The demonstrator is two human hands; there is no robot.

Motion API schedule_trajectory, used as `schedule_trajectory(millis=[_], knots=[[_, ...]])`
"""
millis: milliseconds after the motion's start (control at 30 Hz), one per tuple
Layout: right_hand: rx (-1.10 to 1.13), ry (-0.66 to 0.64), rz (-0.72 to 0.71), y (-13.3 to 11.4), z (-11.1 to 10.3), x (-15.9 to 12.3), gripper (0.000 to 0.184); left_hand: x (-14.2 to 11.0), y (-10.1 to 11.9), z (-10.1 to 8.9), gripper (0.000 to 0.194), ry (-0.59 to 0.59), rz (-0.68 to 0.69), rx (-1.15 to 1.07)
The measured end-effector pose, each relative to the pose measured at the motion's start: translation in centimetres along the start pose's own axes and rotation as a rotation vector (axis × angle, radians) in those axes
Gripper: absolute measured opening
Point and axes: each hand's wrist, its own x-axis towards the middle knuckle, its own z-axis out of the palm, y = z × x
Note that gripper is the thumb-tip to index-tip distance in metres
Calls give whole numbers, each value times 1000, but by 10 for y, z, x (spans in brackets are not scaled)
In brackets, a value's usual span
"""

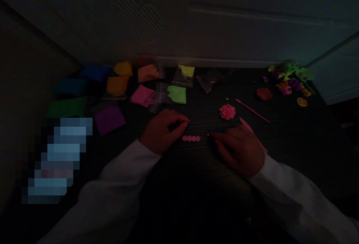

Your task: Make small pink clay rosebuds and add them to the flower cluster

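A short row of several flat pink clay discs [191,138], edges touching or overlapping, lies on the dark table between my hands. My left hand [164,131] rests just left of the row, thumb and index fingertips pinched together; whatever may be between them is too small to make out. On the right, my right hand [239,150] lies low with its index finger stretched out. A tiny pink ball [208,135] sits at that fingertip, touching or nearly so. Beyond this hand is a pink clay flower [227,112] with many petals. A pink flat modelling knife [246,125] lies partly behind the hand.
A thin pink modelling stick [252,110] and a reddish clay lump [264,94] lie at right. Small colourful clay pieces [293,76] cluster at the far right corner. Bags of coloured clay, including pink [143,95], green [177,94] and purple [109,119], line the left and back.
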Motion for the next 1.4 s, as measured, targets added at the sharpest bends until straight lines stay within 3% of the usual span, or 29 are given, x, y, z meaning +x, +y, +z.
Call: schedule_trajectory(millis=[367,933,1400], knots=[[-40,-73,-25,-1,6,-2,32,0,-1,1,18,-5,8,-2],[-263,-81,-50,-12,8,-5,31,2,-1,1,18,-1,19,-7],[-263,-90,-40,-14,9,-4,32,1,1,3,17,7,17,12]])
